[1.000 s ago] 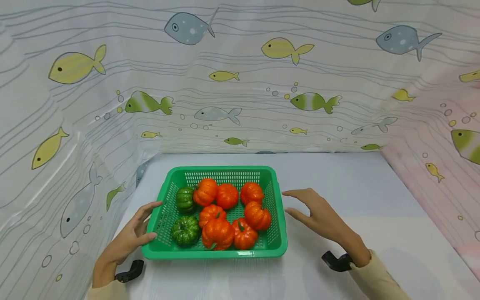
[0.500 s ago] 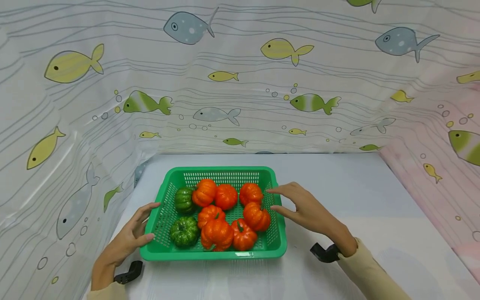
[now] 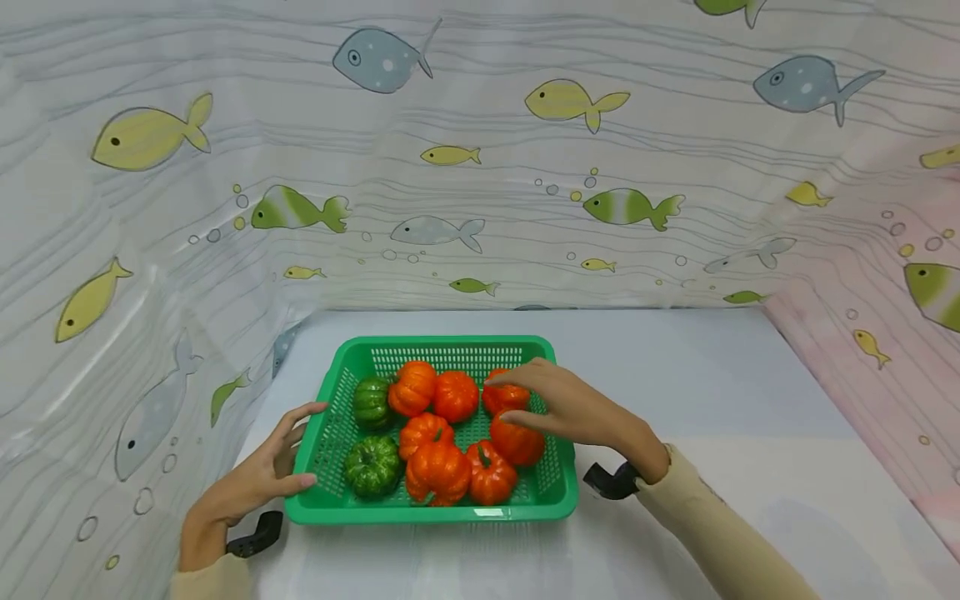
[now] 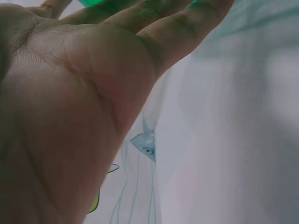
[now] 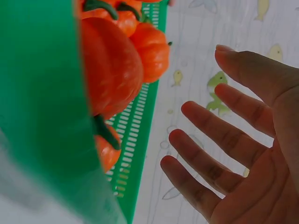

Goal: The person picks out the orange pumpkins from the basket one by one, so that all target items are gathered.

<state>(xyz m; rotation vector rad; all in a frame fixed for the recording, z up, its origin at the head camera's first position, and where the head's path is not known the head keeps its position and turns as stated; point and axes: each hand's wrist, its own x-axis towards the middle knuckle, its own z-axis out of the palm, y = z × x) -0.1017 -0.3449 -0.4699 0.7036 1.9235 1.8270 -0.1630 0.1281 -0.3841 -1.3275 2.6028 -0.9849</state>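
A green plastic basket point(image 3: 431, 514) on the table holds several small orange pumpkins point(image 3: 438, 471) and two green pumpkins point(image 3: 372, 467). My left hand point(image 3: 258, 475) is at the basket's left rim, with thumb and fingers spread; whether they touch the rim is hard to tell. Above the basket's right side hovers my right hand point(image 3: 573, 406), its thumb and fingers apart and nothing between them. It partly covers two orange pumpkins at the right. In the right wrist view, the fingers point(image 5: 229, 135) are extended, apart from the orange pumpkins point(image 5: 110, 65) there.
The white table point(image 3: 675, 375) extends right of the basket. A curtain point(image 3: 480, 192) printed with fish stands behind and along both sides. Black wrist cameras sit on the left wrist point(image 3: 257, 535) and right wrist point(image 3: 611, 481).
My right hand has moved left from beside the basket's right rim to over the pumpkins at that side. The left hand has stayed at the left rim, and the pumpkins have not moved.
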